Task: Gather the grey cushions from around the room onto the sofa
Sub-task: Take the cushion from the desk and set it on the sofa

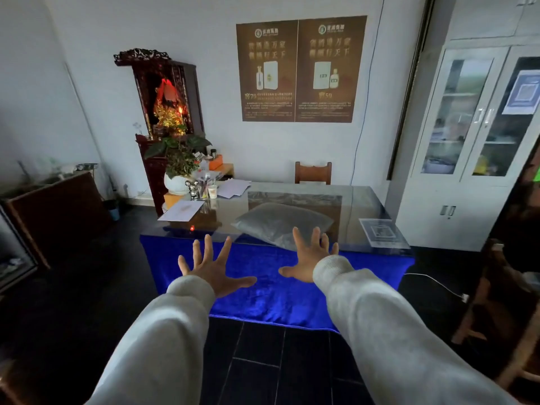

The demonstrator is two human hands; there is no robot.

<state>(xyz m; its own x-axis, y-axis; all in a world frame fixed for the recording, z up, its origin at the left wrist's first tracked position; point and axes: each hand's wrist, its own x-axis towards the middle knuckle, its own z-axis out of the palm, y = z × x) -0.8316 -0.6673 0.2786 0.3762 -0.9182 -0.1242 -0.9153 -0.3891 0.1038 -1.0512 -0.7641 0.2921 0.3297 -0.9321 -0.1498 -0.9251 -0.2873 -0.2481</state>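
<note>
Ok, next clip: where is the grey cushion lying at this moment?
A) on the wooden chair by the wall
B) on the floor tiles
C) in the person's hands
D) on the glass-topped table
D: the grey cushion lies on the glass-topped table, near its front edge, while the left hand and right hand are spread open and hold nothing.

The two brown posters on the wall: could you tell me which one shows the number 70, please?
The left brown poster, the one nearer the dark carved wooden shrine; the right brown poster shows 50 instead.
</note>
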